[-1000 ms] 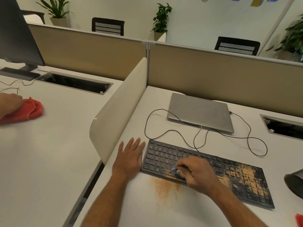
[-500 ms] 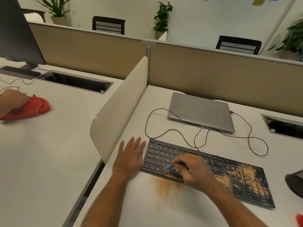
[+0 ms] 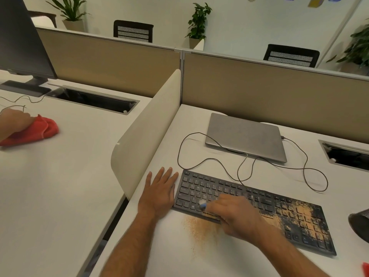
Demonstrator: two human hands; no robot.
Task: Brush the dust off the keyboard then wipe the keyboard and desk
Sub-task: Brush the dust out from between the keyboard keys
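Dust (image 3: 201, 226) is piling on the desk (image 3: 199, 260) beside the keyboard (image 3: 259, 208) — right hand (image 3: 237, 218) gripping the brush (image 3: 202, 204), left hand (image 3: 159, 190) lying flat, bracing; hard strokes risk scattering grit into cleared keys.

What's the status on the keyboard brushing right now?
Left hand flat beside keyboard; right hand gripping brush on keys. Dust thick on right end, pile on desk. Nothing blocking.
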